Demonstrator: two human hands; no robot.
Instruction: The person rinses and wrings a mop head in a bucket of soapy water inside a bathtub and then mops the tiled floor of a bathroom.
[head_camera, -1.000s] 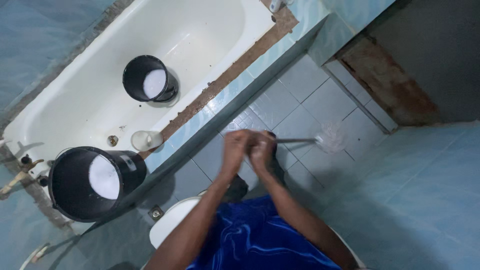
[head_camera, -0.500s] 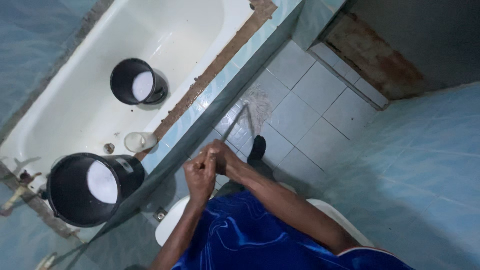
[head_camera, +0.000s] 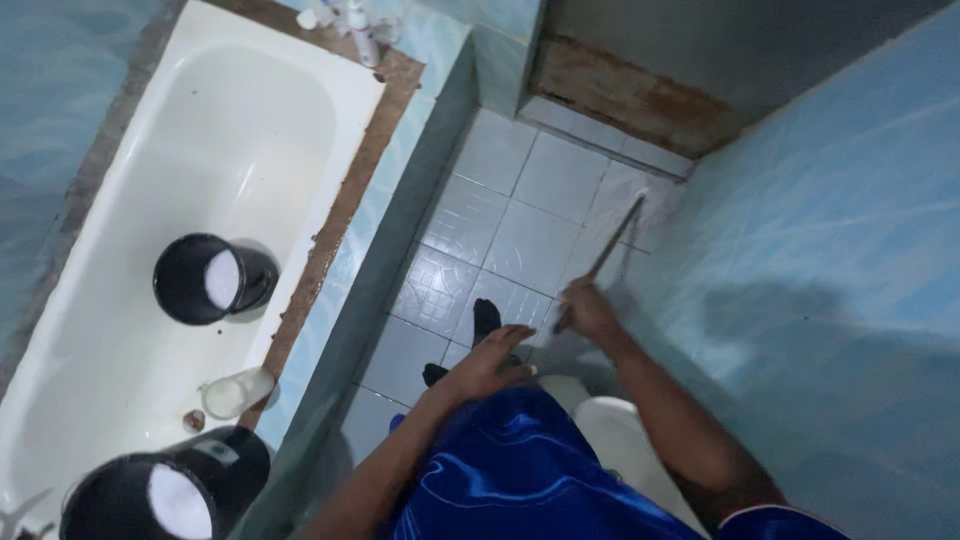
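My right hand (head_camera: 590, 310) grips the thin handle of a long brush (head_camera: 612, 235). The handle slants up and right over the pale floor tiles (head_camera: 520, 235), and its blurred pale head lies near the blue wall (head_camera: 800, 230). My left hand (head_camera: 495, 365) rests on my thigh above the blue shorts (head_camera: 510, 470), fingers spread and holding nothing. I sit on a white toilet (head_camera: 615, 440), and my dark-socked foot (head_camera: 487, 320) stands on the tiles just beside the left hand.
A white bathtub (head_camera: 230, 130) runs along the left with a tiled rim. Inside it are a black bucket (head_camera: 205, 280), a bigger black bucket (head_camera: 160, 495) and a small white cup (head_camera: 235, 392). Bottles (head_camera: 355, 20) stand at the tub's far end. A rusty door base (head_camera: 630, 100) closes the floor's far side.
Both hands held the brush handle before; now only the right one does, and the left rests on my thigh. The brush swung from the tub side over to the right wall. The view turned.
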